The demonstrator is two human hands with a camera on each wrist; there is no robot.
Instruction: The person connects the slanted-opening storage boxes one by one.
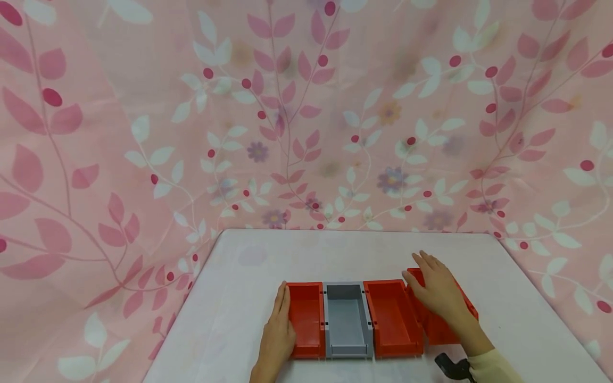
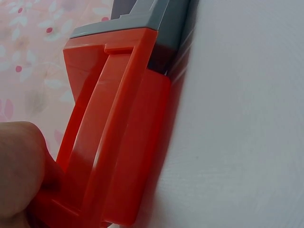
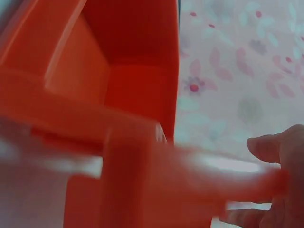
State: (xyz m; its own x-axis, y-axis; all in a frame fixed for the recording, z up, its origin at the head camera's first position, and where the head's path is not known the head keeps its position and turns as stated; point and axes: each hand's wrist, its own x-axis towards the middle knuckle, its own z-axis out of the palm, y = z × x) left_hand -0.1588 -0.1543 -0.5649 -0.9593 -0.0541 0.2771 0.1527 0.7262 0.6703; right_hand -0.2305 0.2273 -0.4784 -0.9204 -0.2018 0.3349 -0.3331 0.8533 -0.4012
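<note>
A row of joined plastic bins lies on the table: a left red bin [image 1: 305, 319], a grey bin [image 1: 346, 314] and a middle red bin [image 1: 392, 319]. Against the outer side of the left red bin rests my left hand [image 1: 276, 338], its fingers straight along the wall. My right hand [image 1: 437, 290] holds another red bin [image 1: 438, 327] at the right end, which sits turned askew beside the row. In the right wrist view, the wall of this bin [image 3: 180, 180] passes between thumb and fingers, blurred. Whether its edge is joined to the row I cannot tell.
The white table [image 1: 268, 255] carries the bins near its front edge. A black strap-like piece [image 1: 452, 367] is at the right wrist. Behind the table hangs a pink floral cloth [image 1: 306, 133].
</note>
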